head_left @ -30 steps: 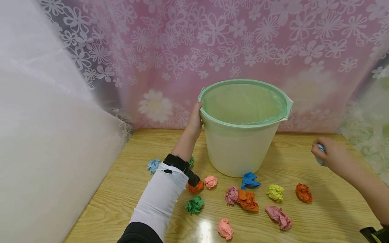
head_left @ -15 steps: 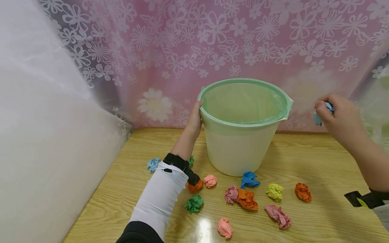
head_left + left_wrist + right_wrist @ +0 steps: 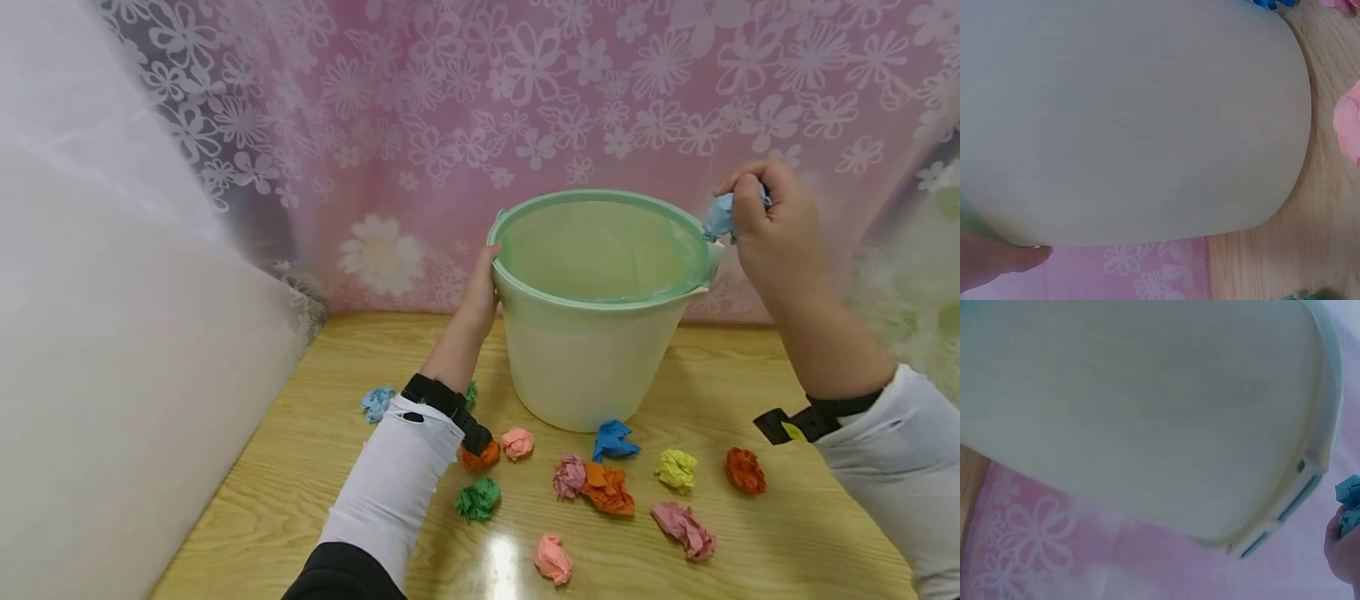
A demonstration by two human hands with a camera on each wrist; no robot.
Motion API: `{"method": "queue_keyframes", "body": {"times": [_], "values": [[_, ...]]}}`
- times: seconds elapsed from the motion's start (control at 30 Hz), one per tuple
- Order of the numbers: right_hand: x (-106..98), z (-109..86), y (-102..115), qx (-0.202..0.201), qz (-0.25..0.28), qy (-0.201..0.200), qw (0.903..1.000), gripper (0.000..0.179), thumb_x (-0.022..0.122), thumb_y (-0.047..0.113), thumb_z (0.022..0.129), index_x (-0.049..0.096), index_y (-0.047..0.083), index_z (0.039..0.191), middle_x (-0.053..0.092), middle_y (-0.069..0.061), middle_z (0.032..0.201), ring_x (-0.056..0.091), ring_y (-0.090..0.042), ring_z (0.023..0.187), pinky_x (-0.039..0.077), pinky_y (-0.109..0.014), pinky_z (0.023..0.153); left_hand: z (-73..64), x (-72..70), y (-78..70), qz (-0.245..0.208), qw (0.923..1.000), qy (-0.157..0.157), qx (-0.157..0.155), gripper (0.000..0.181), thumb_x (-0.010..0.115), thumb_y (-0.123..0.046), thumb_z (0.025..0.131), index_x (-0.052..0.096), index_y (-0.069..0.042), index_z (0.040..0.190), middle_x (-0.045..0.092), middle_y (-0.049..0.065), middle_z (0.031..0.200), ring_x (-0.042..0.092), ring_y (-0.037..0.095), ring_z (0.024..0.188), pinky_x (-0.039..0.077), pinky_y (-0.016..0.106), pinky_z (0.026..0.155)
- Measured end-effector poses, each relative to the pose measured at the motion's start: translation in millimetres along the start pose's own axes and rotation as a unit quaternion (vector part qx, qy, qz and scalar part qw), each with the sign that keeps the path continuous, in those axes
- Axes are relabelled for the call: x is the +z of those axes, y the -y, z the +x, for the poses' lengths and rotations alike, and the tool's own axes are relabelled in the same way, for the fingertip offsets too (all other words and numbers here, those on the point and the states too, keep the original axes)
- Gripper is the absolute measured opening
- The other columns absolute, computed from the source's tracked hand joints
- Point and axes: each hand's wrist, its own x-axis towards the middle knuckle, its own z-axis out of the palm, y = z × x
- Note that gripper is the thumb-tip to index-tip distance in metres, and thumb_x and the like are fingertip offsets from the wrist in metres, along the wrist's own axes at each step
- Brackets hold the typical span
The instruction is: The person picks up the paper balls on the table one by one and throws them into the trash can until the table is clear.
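A pale bucket with a green rim and a thin plastic liner stands on the wooden table. My left hand holds its left side, with the thumb tip up at the rim; the other fingers are mostly hidden. In the left wrist view, one fingertip lies against the bucket wall. Raised just beyond the bucket's right rim, my right hand grips a crumpled light blue paper ball. The right wrist view catches that paper in the fingers at its right edge, beside the bucket's spout.
Several crumpled paper balls lie before the bucket, among them blue, yellow, orange, pink and green. A light blue one lies left of my forearm. A pink flowered curtain hangs behind.
My right hand has risen from low over the table's right side and moved left to the bucket's rim, carrying the light blue paper ball. My left hand stays on the bucket.
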Motion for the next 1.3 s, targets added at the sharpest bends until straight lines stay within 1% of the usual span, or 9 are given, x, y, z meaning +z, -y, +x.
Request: {"method": "queue_keyframes", "body": {"times": [0.2, 0.3, 0.47, 0.6, 0.73, 0.9, 1.03, 1.17, 1.3], "values": [[27, 9.5, 17, -0.058, -0.005, 0.012, 0.9982, 0.021, 0.034, 0.03, 0.091, 0.052, 0.02, 0.086, 0.049, 0.013, 0.079, 0.04, -0.011, 0.06, 0.03, -0.023, 0.053, 3.3, -3.0, -2.4, 0.005, 1.0, 0.005, 0.001, 0.063, 0.031, -0.055, 0.087, 0.033, -0.022, 0.14, 0.023, -0.006, 0.148, 0.018, 0.011, 0.132, 0.014, 0.051, 0.11], [38, 9.3, 24, -0.091, -0.017, 0.041, 0.9949, 0.032, 0.029, 0.029, 0.092, 0.05, 0.005, 0.093, 0.045, 0.005, 0.084, 0.038, -0.016, 0.067, 0.029, -0.028, 0.059, 3.4, -4.2, -2.9, 0.006, 1.0, 0.005, -0.003, 0.063, 0.031, -0.056, 0.087, 0.032, -0.023, 0.141, 0.022, -0.006, 0.148, 0.017, 0.011, 0.133, 0.014, 0.051, 0.11], [52, 5.7, 31, -0.123, -0.037, 0.101, 0.9865, 0.037, 0.026, 0.026, 0.095, 0.041, -0.008, 0.1, 0.037, -0.014, 0.096, 0.034, -0.027, 0.085, 0.028, -0.039, 0.072, 3.0, -3.7, -3.2, 0.006, 0.9999, 0.006, -0.006, 0.062, 0.031, -0.056, 0.088, 0.032, -0.024, 0.141, 0.021, -0.007, 0.149, 0.015, 0.01, 0.134, 0.012, 0.049, 0.111], [58, 3.4, 35, -0.1, -0.039, 0.121, 0.9868, 0.038, 0.026, 0.026, 0.095, 0.036, -0.008, 0.106, 0.032, -0.02, 0.104, 0.032, -0.031, 0.091, 0.029, -0.042, 0.075, 1.7, -2.8, -3.0, 0.01, 0.9999, 0.006, -0.012, 0.062, 0.03, -0.056, 0.087, 0.031, -0.026, 0.141, 0.019, -0.008, 0.15, 0.013, 0.01, 0.134, 0.011, 0.048, 0.111], [61, 3.3, 39, -0.085, -0.029, 0.128, 0.9878, 0.04, 0.03, 0.03, 0.093, 0.035, -0.007, 0.107, 0.028, -0.017, 0.106, 0.03, -0.029, 0.094, 0.03, -0.038, 0.075, 1.5, -2.5, -2.4, 0.01, 0.9999, 0.006, -0.012, 0.063, 0.03, -0.057, 0.087, 0.029, -0.027, 0.142, 0.017, -0.008, 0.151, 0.011, 0.01, 0.135, 0.01, 0.047, 0.111], [65, 3.3, 38, -0.09, -0.019, 0.143, 0.9854, 0.045, 0.037, 0.036, 0.09, 0.032, -0.006, 0.106, 0.023, -0.015, 0.106, 0.027, -0.026, 0.092, 0.028, -0.036, 0.073, 1.9, -2.1, -1.8, 0.007, 0.9998, 0.007, -0.015, 0.063, 0.03, -0.057, 0.087, 0.027, -0.026, 0.143, 0.015, -0.008, 0.151, 0.011, 0.011, 0.135, 0.01, 0.047, 0.111], [65, 2.1, 37, -0.068, -0.042, 0.177, 0.981, 0.057, 0.039, 0.043, 0.09, 0.029, -0.006, 0.117, 0.018, -0.02, 0.117, 0.028, -0.031, 0.098, 0.032, -0.042, 0.078, 0.5, -1.8, -1.4, 0.004, 0.9997, 0.004, -0.023, 0.063, 0.031, -0.057, 0.087, 0.029, -0.026, 0.142, 0.015, -0.008, 0.151, 0.011, 0.011, 0.135, 0.01, 0.048, 0.111], [62, 0.4, 36, -0.029, -0.084, 0.251, 0.9638, 0.075, 0.037, 0.053, 0.091, 0.013, 0.001, 0.14, 0.003, -0.02, 0.14, 0.026, -0.04, 0.118, 0.032, -0.057, 0.094, -1.0, -1.3, -0.9, 0.004, 0.9999, 0.004, -0.016, 0.062, 0.031, -0.057, 0.088, 0.031, -0.025, 0.141, 0.017, -0.007, 0.151, 0.012, 0.011, 0.135, 0.011, 0.049, 0.111], [55, 0.0, 32, -0.045, -0.113, 0.304, 0.9449, 0.08, 0.034, 0.055, 0.092, -0.003, 0.008, 0.146, -0.013, -0.014, 0.15, -0.003, -0.036, 0.135, 0.009, -0.066, 0.104, -0.8, -1.1, 0.3, 0.004, 0.9999, 0.005, -0.01, 0.063, 0.031, -0.056, 0.088, 0.032, -0.022, 0.141, 0.018, -0.006, 0.15, 0.013, 0.01, 0.134, 0.012, 0.048, 0.111]]}}
